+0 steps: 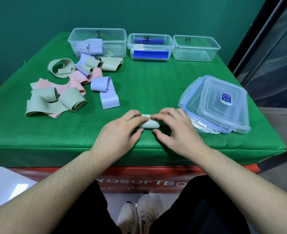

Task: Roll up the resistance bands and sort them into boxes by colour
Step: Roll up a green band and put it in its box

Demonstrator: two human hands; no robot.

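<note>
A pale green resistance band [149,123], rolled into a short cylinder, lies near the table's front edge. My left hand [120,132] and my right hand [174,129] each pinch one end of it between fingers and thumb. A loose pile of green, pink and lilac bands [68,85] lies at the left. Along the back stand three clear boxes: the left box [119,39] holds lilac rolls, the middle box [170,46] holds a pale roll and blue strips, the right box [215,48] holds nothing.
A stack of clear lids [223,105] with blue clips lies at the right, close to my right hand. The green cloth table [147,85] ends just below my wrists. My legs and shoes show beneath it.
</note>
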